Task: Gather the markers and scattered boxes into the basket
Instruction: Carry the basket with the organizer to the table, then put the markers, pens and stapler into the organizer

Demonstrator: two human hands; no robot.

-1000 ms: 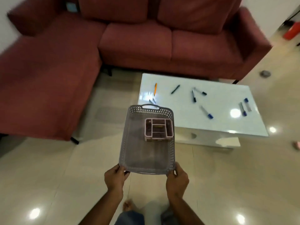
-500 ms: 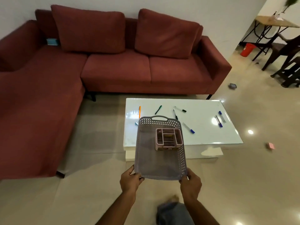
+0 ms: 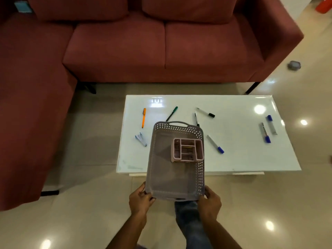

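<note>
Head view: I am holding the basket [image 3: 168, 169] by its near corners, left hand [image 3: 141, 201] and right hand [image 3: 210, 202] each curling fingers round the rim. The basket is hovering over the near edge of the white table [image 3: 242, 155]; a pink organizer [image 3: 187, 150] is sitting inside at the far right. Markers are lying scattered: orange pen [image 3: 143, 117], green marker [image 3: 172, 113], blue-capped marker [image 3: 215, 144]. Risk: with only near-end support, tilting could slide the organizer, or lowering could trap markers underneath.
</note>
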